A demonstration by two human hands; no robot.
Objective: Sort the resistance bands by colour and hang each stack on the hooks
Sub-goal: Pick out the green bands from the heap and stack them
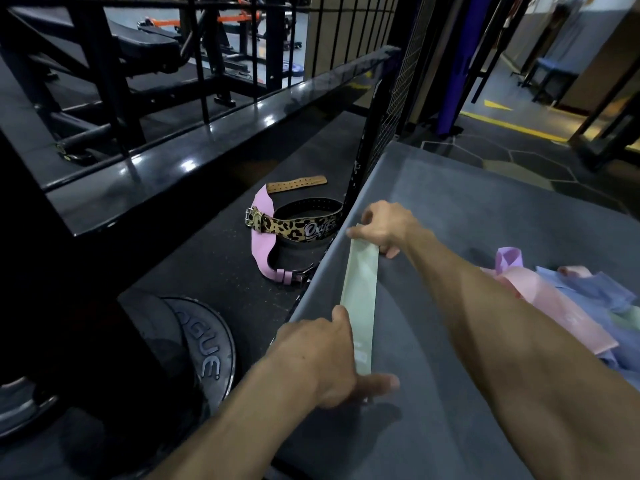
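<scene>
1. We had one pale green resistance band (360, 292) laid flat and straight along the left edge of the grey padded surface (467, 216), its long side running almost parallel with that edge.
2. Our right hand (382, 226) pinched the far end of the band between thumb and curled fingers, near the far-left corner of the surface.
3. Our left hand (320, 355) pressed on the near end: the thumb lay out flat across the surface just past the band's tip, and the fingers were curled over the surface's left edge, so we could not tell whether they gripped the band from below.
4. The unsorted pile of bands (568, 306), pink, lilac, blue and a little green, lay in a loose heap at the right edge of the surface, well apart from the green one.
5. We judged the band to be light, thin and limp, a flat loop that would fold or twist if lifted by one end only.
6. It looked rubbery, so it would likely grip the padding and stretch under a pull.
7. We judged the best hold to be at both ends, or a pinch at the middle so the halves hang evenly over a hook.
8. No hooks showed in view.
9. Weightlifting belts (294, 226) lay on the black mat beyond the left edge, beside a weight plate (204, 355).
</scene>
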